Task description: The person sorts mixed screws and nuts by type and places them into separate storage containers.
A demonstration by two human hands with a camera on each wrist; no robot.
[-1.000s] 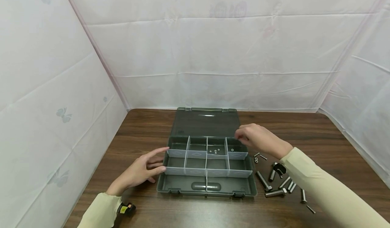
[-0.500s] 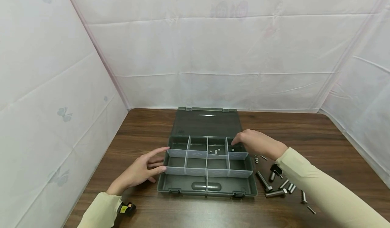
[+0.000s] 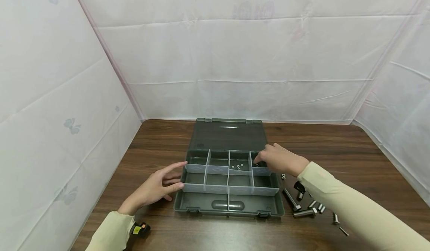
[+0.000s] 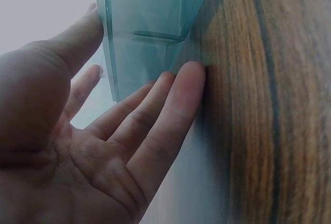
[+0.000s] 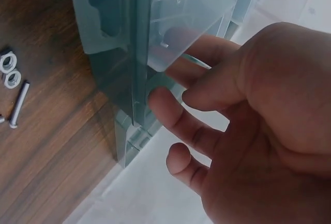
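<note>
A grey organiser box (image 3: 229,206) lies open on the wooden table (image 3: 352,157), its lid flat behind it. My left hand (image 3: 173,176) rests against the box's left wall with straight fingers (image 4: 176,105), and the clear wall (image 4: 145,38) lies between thumb and fingers. My right hand (image 3: 265,160) dips its fingertips into the back right compartment, next to a small nut (image 3: 256,165). In the right wrist view its fingers (image 5: 170,113) curl behind the translucent wall (image 5: 170,12); nothing pinched shows. A few nuts (image 3: 237,166) lie in the neighbouring compartment.
Loose bolts (image 3: 290,199), nuts (image 3: 283,176) and a black part (image 3: 299,187) lie on the table right of the box, under my right forearm. Two nuts (image 5: 9,69) and a screw (image 5: 18,102) show in the right wrist view. White cloth walls stand left, behind and right.
My right hand has come down and slightly left, from above the back right compartment into it. The left hand and the box have not moved.
</note>
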